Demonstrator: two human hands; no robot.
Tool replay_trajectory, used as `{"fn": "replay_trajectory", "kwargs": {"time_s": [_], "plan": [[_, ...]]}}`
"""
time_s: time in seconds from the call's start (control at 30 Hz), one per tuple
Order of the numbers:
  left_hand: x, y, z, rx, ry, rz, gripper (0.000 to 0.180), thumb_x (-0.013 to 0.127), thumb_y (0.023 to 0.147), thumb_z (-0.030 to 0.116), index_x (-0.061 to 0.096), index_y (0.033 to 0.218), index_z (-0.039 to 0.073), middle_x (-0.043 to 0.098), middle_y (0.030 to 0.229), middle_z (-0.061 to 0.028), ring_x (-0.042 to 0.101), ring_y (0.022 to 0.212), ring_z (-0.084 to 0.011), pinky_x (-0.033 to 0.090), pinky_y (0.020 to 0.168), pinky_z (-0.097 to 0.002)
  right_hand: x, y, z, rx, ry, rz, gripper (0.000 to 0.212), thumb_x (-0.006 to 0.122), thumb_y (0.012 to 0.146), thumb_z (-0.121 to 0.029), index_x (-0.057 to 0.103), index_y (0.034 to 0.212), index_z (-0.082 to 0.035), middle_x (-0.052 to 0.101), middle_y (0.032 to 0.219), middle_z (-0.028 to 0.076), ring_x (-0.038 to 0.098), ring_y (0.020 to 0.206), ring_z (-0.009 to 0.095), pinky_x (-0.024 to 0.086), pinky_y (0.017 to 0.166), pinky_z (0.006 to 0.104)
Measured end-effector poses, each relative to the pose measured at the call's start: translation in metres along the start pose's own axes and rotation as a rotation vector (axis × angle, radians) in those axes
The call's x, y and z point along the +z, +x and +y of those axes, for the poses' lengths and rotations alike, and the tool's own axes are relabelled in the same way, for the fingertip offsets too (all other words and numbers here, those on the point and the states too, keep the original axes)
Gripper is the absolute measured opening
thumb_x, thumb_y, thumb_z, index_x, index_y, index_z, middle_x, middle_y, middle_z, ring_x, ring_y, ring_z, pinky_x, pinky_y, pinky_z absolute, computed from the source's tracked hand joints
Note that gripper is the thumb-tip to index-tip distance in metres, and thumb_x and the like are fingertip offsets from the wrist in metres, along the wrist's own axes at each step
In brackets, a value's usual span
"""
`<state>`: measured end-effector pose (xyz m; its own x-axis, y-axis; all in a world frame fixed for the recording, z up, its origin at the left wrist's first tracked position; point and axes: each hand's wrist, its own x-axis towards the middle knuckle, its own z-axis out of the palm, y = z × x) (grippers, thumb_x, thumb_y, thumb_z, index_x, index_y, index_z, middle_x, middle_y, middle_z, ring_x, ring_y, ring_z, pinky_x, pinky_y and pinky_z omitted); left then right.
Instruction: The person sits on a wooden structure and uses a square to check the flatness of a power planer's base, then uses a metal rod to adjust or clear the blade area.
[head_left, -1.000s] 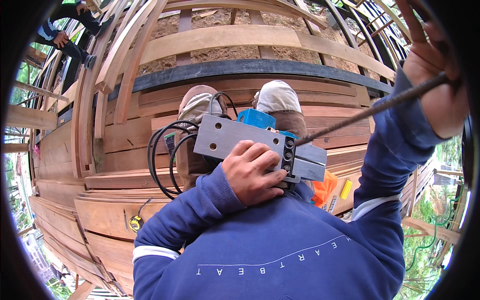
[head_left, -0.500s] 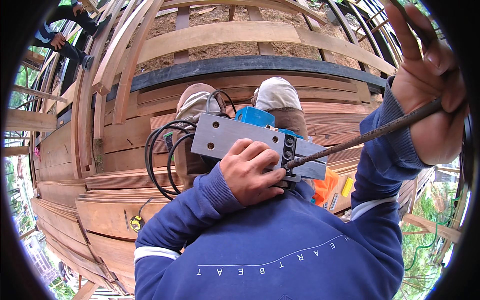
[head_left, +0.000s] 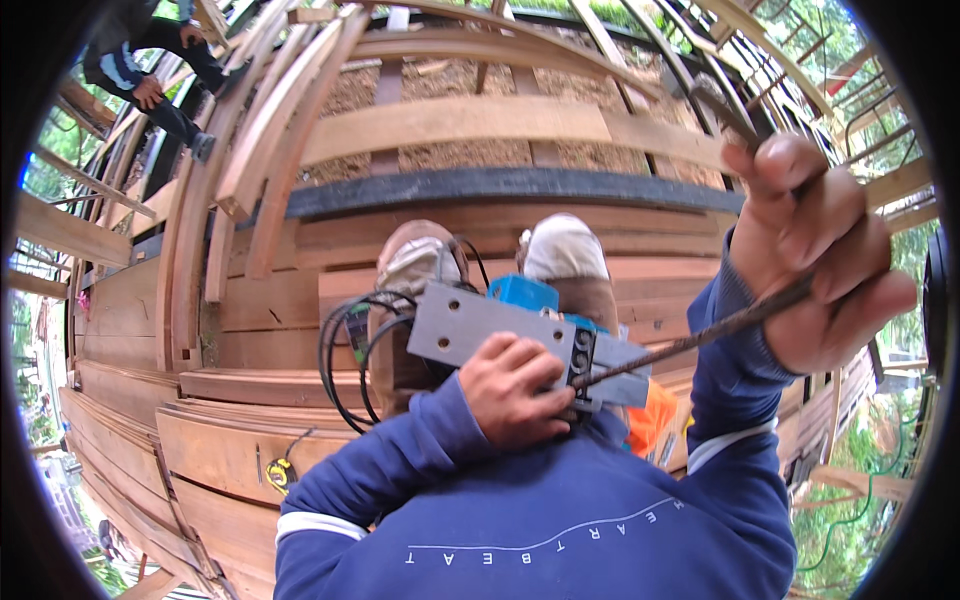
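Observation:
An electric hand planer (head_left: 485,325) lies across my lap with its silver sole up and part of its blue body showing. My left hand (head_left: 515,388) rests on the sole, its fingers closed over the plate beside the dark cutter block (head_left: 582,352). At the right, raised toward the camera, my right hand (head_left: 830,265) has its fingers curled round a rusty metal rod (head_left: 700,338). The rod's lower tip meets the planer at the near end of the cutter block, close to my left fingertips. Whether the dark piece above my right hand belongs to the rod, I cannot tell.
Black cable (head_left: 325,365) loops left of the planer. A yellow tape measure (head_left: 281,474) lies on stacked boards (head_left: 215,440). Long timbers (head_left: 265,215) lean at the upper left, near another person (head_left: 150,90). Something orange (head_left: 652,415) sits right of my lap.
The view has shifted, so the scene sits lower in it. My right hand has come inward, and its once spread fingers are more curled. The rod's tip stays at the cutter block.

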<state>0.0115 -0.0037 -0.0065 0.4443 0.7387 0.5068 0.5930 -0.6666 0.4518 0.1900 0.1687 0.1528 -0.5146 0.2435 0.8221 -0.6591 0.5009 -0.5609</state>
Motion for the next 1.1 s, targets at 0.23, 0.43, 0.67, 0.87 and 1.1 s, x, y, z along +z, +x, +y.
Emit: {"fn": "replay_trajectory", "kwargs": {"time_s": [0.23, 0.43, 0.67, 0.87, 1.1], "plan": [[-0.005, -0.002, 0.003, -0.024, 0.007, -0.034, 0.032, 0.077, 0.074, 0.039, 0.068, 0.095, 0.016, 0.059, 0.102, -0.0038, 0.059, 0.104, -0.0224, 0.044, 0.091, -0.0414, 0.031, 0.011, 0.007, -0.025, -0.518, 0.21, 0.052, 0.034, 0.107, -0.049, 0.039, 0.07, -0.012, 0.04, 0.068, 0.004, 0.048, 0.075, 0.024, 0.039, 0.06, 0.0328], [-0.003, -0.006, 0.0, -0.006, 0.03, -0.007, 0.032, 0.075, 0.075, 0.04, 0.068, 0.095, 0.016, 0.058, 0.102, -0.0035, 0.058, 0.105, -0.0217, 0.044, 0.091, -0.0408, 0.048, 0.029, 0.0, 0.083, -1.005, 0.259, 0.052, 0.045, 0.106, -0.036, 0.038, 0.065, -0.005, 0.038, 0.065, 0.005, 0.04, 0.064, 0.02, 0.029, 0.059, 0.0311], [0.003, -0.011, -0.004, -0.012, -0.033, 0.021, 0.031, 0.074, 0.076, 0.04, 0.07, 0.095, 0.015, 0.059, 0.106, -0.0073, 0.057, 0.107, -0.0242, 0.045, 0.092, -0.0411, 0.017, 0.039, 0.008, -0.122, -0.708, 0.246, 0.049, 0.038, 0.107, -0.04, 0.048, 0.072, -0.007, 0.039, 0.064, 0.003, 0.041, 0.063, 0.019, 0.035, 0.059, 0.0335], [0.001, -0.018, -0.005, -0.056, -0.073, 0.022, 0.037, 0.076, 0.077, 0.038, 0.068, 0.106, 0.016, 0.059, 0.105, -0.0053, 0.06, 0.103, -0.0234, 0.047, 0.091, -0.0412, -0.022, 0.091, 0.049, -0.032, -1.027, 0.043, 0.027, 0.043, 0.105, -0.017, 0.06, 0.117, 0.001, 0.063, 0.1, 0.013, 0.055, 0.085, 0.023, 0.043, 0.079, 0.0383], [-0.043, -0.015, -0.006, -0.165, -0.118, 0.243, 0.032, 0.078, 0.077, 0.011, 0.072, 0.109, 0.011, 0.066, 0.087, -0.0021, 0.065, 0.083, -0.0214, 0.05, 0.077, -0.0365, -0.044, 0.124, 0.2, 0.66, -1.814, -0.714, 0.047, 0.051, 0.1, -0.014, 0.047, 0.147, -0.014, 0.072, 0.099, 0.013, 0.072, 0.088, 0.032, 0.058, 0.075, 0.0451]]}}
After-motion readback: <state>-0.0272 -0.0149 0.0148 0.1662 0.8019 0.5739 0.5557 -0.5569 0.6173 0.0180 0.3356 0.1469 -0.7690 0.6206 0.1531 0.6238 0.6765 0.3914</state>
